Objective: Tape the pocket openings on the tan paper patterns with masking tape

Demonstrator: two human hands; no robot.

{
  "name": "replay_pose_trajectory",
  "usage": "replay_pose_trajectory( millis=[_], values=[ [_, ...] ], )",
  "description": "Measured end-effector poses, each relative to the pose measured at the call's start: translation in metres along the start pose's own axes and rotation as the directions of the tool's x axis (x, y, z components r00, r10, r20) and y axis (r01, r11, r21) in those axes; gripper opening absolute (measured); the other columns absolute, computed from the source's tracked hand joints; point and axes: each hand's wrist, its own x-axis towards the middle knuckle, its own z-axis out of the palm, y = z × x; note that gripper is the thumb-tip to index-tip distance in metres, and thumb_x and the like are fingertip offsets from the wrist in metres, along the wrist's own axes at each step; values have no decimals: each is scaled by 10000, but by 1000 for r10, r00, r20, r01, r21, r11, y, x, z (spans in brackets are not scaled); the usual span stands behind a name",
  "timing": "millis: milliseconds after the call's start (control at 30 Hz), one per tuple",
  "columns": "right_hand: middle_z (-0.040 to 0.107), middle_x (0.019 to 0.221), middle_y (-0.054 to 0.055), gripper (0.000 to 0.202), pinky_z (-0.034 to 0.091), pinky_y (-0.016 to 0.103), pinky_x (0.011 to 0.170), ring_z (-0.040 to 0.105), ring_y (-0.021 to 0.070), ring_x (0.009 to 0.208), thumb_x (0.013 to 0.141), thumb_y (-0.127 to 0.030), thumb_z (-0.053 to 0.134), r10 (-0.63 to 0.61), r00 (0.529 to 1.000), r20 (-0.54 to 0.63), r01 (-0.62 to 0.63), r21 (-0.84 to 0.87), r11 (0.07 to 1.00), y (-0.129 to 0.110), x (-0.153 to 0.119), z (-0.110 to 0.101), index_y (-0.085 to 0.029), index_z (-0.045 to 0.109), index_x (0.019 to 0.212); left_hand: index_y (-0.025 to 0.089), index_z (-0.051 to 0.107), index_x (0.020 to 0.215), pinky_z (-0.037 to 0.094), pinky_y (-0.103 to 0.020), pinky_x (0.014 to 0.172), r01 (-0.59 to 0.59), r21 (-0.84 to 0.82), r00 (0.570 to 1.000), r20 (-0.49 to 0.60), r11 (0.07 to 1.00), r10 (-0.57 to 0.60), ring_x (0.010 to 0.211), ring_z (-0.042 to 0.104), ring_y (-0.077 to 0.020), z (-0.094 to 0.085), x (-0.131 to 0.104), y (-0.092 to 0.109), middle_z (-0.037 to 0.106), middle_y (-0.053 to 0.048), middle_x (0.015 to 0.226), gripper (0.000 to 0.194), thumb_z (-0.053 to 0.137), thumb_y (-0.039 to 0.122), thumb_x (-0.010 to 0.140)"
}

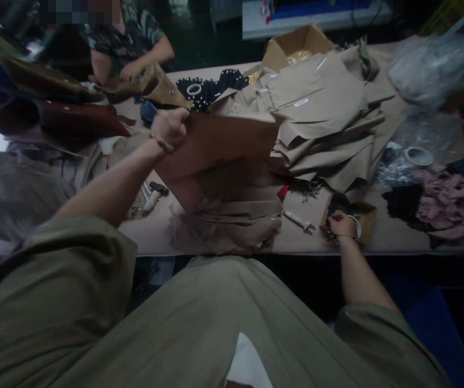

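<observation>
My left hand [170, 129] is closed on the upper left corner of a brown sheet [223, 145], lifting it at a slant above a stack of folded beige fabric [240, 221]. At the right, my right hand [341, 223] reaches into a small cardboard box [367, 218] with dark contents. Its fingers are bent together, and what they hold, if anything, is too small to make out. A white ring lies in the box beside the hand. Between the stack and the box lies a white fork-ended tool [299, 222], with a pile of small dark pieces [305, 188] behind it.
Beige garments [320, 102] are heaped behind the sheet. A hammer-like tool [153, 196] lies left of the stack. Pink fabric [452, 202], a tape roll [418, 156] and plastic bags [437, 70] are at the right. Across the table is a person [130, 43] with brown fabric.
</observation>
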Motion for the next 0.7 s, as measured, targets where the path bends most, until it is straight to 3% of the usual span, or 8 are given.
replay_pose_trajectory(
  millis=[67, 133, 233, 333, 433, 567, 633, 700],
  values=[
    [695, 826, 111, 121, 495, 379, 778, 608, 233, 747, 760, -249, 662, -4, 1000, -26, 4, 10, 1000, 1, -3, 1, -168, 725, 826, 113, 716, 1214, 472, -548, 998, -107, 129, 980, -156, 986, 127, 1204, 659, -327, -52, 17, 1, 664, -42, 957, 452, 404, 358, 996],
    [679, 824, 106, 137, 486, 382, 769, 583, 224, 723, 770, -274, 663, -5, 998, -65, 7, 32, 999, 3, -8, 1, -176, 725, 844, 270, 716, 1259, 523, -515, 985, -171, 155, 947, -248, 973, 206, 1185, 677, -330, -86, 5, 8, 726, -25, 1013, 414, 508, 415, 932],
    [677, 859, 113, 139, 468, 383, 752, 565, 224, 723, 803, -307, 653, 4, 995, -101, 0, 41, 999, 1, -18, -1, -196, 713, 860, 330, 695, 1303, 562, -460, 991, -267, 201, 945, -137, 942, 297, 1127, 709, -304, -93, -45, 18, 761, -29, 1049, 421, 533, 419, 925],
    [697, 921, 139, 122, 466, 379, 750, 595, 239, 767, 824, -291, 637, 23, 992, -123, -17, 47, 999, -6, -26, -9, -198, 702, 867, 291, 680, 1306, 567, -379, 968, -403, 190, 914, 45, 895, 402, 1133, 708, -242, -52, -98, 16, 751, -46, 1201, 405, 416, 312, 1000],
    [715, 981, 165, 173, 486, 387, 801, 642, 269, 861, 798, -255, 636, 8, 979, -203, 16, 115, 993, -11, -28, -19, -175, 714, 930, 215, 678, 1284, 543, -422, 991, -486, 168, 862, 253, 858, 439, 1202, 672, -265, 15, -147, 1, 712, -94, 1318, 388, 438, 190, 980],
    [734, 1033, 154, 364, 515, 383, 885, 681, 267, 948, 760, -217, 595, -68, 915, -398, 195, 288, 938, -18, -31, -30, -148, 732, 1091, 243, 650, 1313, 494, -385, 1029, -490, 47, 767, 497, 870, 405, 1245, 641, -231, 95, -214, -23, 674, -98, 1378, 405, 497, 141, 953],
    [742, 970, 127, 346, 537, 388, 870, 694, 257, 907, 778, -291, 607, -97, 895, -435, 275, 367, 888, -36, -46, -32, -155, 745, 1065, 265, 624, 1344, 468, -392, 1054, -460, -7, 689, 627, 888, 362, 1276, 617, -240, 118, -242, -29, 673, -88, 1379, 412, 590, 222, 936],
    [735, 887, 104, 359, 564, 383, 794, 697, 244, 823, 808, -427, 628, -170, 924, -342, 313, 423, 850, -69, -80, -26, -164, 742, 1024, 275, 573, 1412, 431, -424, 1097, -405, -53, 677, 654, 913, 338, 1332, 570, -275, 129, -259, -24, 649, -95, 1413, 532, 682, 364, 899]
  ],
)
